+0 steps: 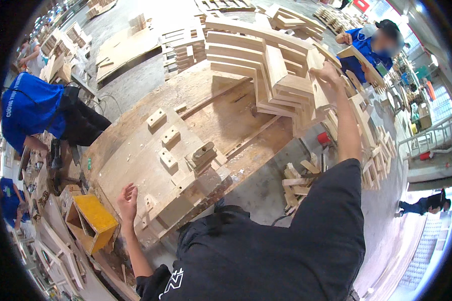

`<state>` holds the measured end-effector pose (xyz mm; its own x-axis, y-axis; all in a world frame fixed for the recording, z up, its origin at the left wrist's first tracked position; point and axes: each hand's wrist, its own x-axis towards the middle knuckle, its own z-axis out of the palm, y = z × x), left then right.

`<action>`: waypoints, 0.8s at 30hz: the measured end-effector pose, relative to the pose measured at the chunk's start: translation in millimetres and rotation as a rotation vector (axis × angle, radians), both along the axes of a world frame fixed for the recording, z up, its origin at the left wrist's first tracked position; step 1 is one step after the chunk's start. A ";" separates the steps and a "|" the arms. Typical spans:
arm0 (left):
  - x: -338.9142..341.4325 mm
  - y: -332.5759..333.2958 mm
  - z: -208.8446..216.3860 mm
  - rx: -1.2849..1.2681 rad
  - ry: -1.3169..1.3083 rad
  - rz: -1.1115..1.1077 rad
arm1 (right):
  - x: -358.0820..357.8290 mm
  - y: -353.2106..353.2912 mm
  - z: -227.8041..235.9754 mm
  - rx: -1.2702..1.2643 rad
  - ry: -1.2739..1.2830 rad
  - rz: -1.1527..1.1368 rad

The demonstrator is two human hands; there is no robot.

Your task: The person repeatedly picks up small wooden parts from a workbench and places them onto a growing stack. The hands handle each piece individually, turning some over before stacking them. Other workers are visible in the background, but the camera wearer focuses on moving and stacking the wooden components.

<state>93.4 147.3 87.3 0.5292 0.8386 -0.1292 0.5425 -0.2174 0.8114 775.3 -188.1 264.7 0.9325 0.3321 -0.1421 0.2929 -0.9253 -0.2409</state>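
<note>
My right arm reaches out to the far right, where my right hand (327,75) closes over the edge of an angled wooden frame (318,93) at the end of a stack. That stack of pale wooden frames (266,65) stands on the far right part of the workbench. Lower left, my left hand (127,196) hovers near a wooden jig board (135,163), fingers extended and nothing in them. Several small drilled wooden blocks (170,135) are fixed on the board. A larger slotted block (204,153) sits at its right side.
A yellow-sided wooden box (96,219) stands left of the bench. Loose wood pieces (299,185) lie below its right side, near a red object (323,138). A co-worker in blue (366,50) handles wood at far right; another (40,108) bends over at left.
</note>
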 end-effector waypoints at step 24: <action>-237.6 -88.5 -26.6 0.295 -0.136 0.627 | -544.3 274.0 151.2 0.214 -0.392 2.031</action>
